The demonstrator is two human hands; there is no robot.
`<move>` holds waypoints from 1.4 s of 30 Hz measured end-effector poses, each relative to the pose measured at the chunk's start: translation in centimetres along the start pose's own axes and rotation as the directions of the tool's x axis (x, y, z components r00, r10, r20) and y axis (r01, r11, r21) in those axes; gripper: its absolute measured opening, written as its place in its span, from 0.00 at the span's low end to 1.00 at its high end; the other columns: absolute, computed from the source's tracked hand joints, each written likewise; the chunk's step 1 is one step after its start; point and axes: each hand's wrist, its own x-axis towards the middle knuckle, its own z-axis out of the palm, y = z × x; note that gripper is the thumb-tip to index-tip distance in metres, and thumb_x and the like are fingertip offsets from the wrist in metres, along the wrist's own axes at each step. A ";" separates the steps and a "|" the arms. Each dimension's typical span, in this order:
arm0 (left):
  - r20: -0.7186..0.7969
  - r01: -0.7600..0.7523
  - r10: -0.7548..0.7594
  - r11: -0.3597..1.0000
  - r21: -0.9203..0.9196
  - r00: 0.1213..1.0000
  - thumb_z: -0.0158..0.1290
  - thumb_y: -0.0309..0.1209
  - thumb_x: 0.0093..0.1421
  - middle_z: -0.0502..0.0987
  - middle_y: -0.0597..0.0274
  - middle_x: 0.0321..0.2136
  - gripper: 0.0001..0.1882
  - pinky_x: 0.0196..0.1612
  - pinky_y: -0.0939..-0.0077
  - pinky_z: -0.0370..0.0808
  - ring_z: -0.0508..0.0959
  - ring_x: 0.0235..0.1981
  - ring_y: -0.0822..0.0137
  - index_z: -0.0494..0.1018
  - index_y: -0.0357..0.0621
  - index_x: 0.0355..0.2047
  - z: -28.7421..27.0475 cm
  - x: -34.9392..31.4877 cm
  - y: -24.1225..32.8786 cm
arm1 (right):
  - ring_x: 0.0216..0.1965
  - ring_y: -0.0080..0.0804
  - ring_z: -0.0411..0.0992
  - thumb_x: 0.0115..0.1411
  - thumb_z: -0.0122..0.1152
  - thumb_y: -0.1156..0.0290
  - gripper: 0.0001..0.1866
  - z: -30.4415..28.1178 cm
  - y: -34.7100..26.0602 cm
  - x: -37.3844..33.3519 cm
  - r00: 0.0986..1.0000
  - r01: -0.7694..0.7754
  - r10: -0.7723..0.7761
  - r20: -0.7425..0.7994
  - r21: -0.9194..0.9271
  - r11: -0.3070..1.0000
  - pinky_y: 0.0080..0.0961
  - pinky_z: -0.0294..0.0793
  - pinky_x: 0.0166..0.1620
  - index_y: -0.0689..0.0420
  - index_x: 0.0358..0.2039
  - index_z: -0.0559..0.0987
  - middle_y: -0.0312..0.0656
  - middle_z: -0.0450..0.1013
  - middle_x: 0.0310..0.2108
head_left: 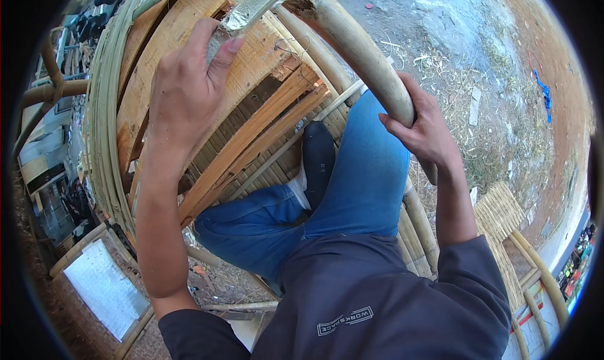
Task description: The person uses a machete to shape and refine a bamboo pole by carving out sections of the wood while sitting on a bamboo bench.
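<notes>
My left hand (pixel 184 86) is closed around a flat grey-green piece (pixel 261 6) with a crinkled, shiny silver part near my thumb; its exact kind I cannot make out. On the right, my right hand (pixel 425 121) grips a thick, pale bamboo pole (pixel 358 55) near its lower end, thumb on one side and fingers behind. The pole's far end is broken open, showing a brown, ragged hollow, and lies close to the silver-ended piece. Whether the two touch I cannot tell.
Wooden boards (pixel 251 58) and a bundle of thin bamboo strips (pixel 104 127) lie on the left. I sit on a bamboo-slat platform (pixel 270 162), one leg folded. Dry shavings litter the ground (pixel 465 102) at right. A woven bamboo panel (pixel 497 212) stands lower right.
</notes>
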 end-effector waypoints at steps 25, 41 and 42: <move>0.032 0.022 -0.023 1.000 0.012 0.999 0.47 0.50 0.70 0.76 0.42 0.21 0.24 0.29 0.53 0.71 0.78 0.26 0.40 0.72 0.37 0.42 -0.4 0.6 0.1 | 0.33 0.40 0.79 0.55 0.68 0.66 0.31 1.5 2.6 -1.7 0.976 -0.200 0.206 -0.073 0.086 0.976 0.36 0.76 0.39 0.57 0.59 0.69 0.51 0.78 0.32; -0.143 -0.061 0.049 0.995 -0.077 0.989 0.45 0.54 0.70 0.71 0.54 0.16 0.29 0.23 0.65 0.66 0.72 0.16 0.62 0.73 0.34 0.38 -5.6 2.4 0.7 | 0.20 0.24 0.71 0.57 0.68 0.70 0.30 3.0 1.7 -1.6 0.957 -0.225 0.272 -0.104 0.329 0.917 0.25 0.73 0.24 0.59 0.58 0.67 0.38 0.71 0.26; -0.154 -0.058 0.048 0.996 -0.063 0.987 0.45 0.54 0.70 0.71 0.54 0.16 0.29 0.23 0.65 0.66 0.72 0.16 0.62 0.73 0.34 0.38 -5.8 2.1 0.9 | 0.20 0.24 0.71 0.57 0.68 0.70 0.30 3.1 1.5 -1.6 0.962 -0.210 0.255 -0.101 0.331 0.920 0.25 0.73 0.24 0.59 0.58 0.67 0.38 0.71 0.26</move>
